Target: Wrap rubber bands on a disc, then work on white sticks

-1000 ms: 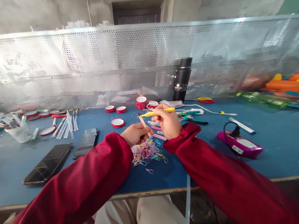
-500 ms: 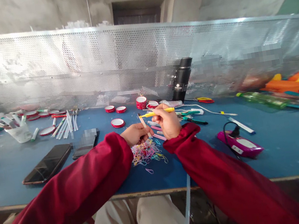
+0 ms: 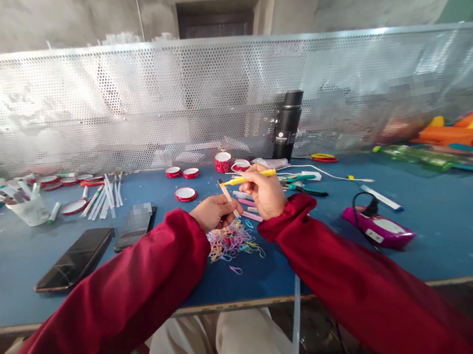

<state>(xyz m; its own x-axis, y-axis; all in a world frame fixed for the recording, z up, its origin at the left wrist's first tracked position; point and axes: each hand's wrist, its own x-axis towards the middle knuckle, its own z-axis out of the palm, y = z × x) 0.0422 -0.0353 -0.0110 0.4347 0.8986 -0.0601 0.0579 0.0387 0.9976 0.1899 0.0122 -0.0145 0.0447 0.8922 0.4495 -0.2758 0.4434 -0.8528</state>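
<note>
My left hand (image 3: 213,212) is closed on a thin, pale flat stick (image 3: 227,193), which stands nearly upright with a dark spot at its top end. Pinched in my right hand (image 3: 267,193) is a yellow pen-like tool (image 3: 268,173), lying almost level. Its tip meets the upper part of the stick, or comes very close; I cannot tell which. Below my hands lies a heap of small colourful plastic loops (image 3: 231,239), with one purple loop (image 3: 236,270) apart from it. Several pink and white sticks (image 3: 250,202) are partly hidden behind my right hand.
Two phones (image 3: 75,258) lie left, near a cup of markers (image 3: 32,210) and loose white sticks (image 3: 102,200). Red-rimmed round lids (image 3: 185,194), a black bottle (image 3: 288,126) and pliers (image 3: 306,189) are behind my hands. A purple power strip (image 3: 381,228) sits right. Perforated metal panel (image 3: 214,96) backs the table.
</note>
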